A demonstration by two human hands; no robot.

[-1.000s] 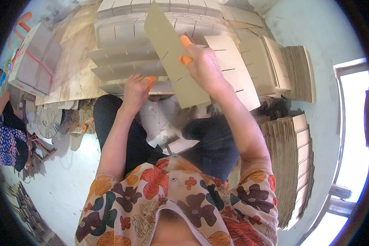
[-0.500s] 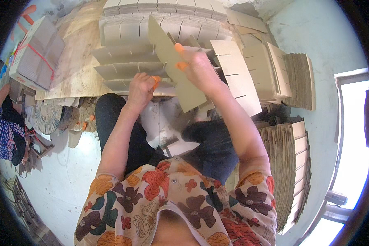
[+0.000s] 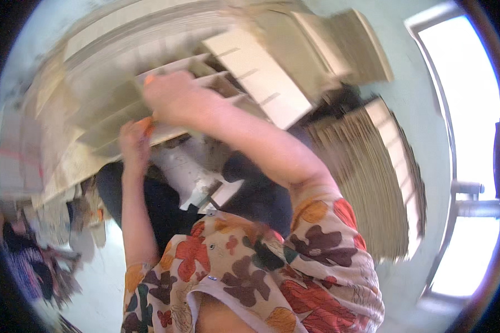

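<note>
Slotted cardboard divider strips [image 3: 114, 125] stand on edge in rows in front of me, crossed by other pieces at their right. My left hand [image 3: 134, 145] is at the near strip, fingers curled around its edge, with an orange cover on a finger. Just above and to the right, my right hand [image 3: 172, 97] reaches over the rows, orange covers on its fingers too. Motion smears its fingers, and what lies under them is hidden. A pale slotted cardboard sheet [image 3: 261, 77] leans at the right end of the rows.
Stacked slotted cardboard [image 3: 144, 28] lies along the back. More bundles stand at the far right [image 3: 355, 47] and in a tall stack [image 3: 361, 183] beside my right arm. A blurred carton [image 3: 19, 150] with red strap sits at the left. Part of another person [image 3: 28, 269] shows at lower left.
My view has turned. My right hand has moved leftward and close to my left hand. The large cardboard sheet it held upright no longer shows raised in it.
</note>
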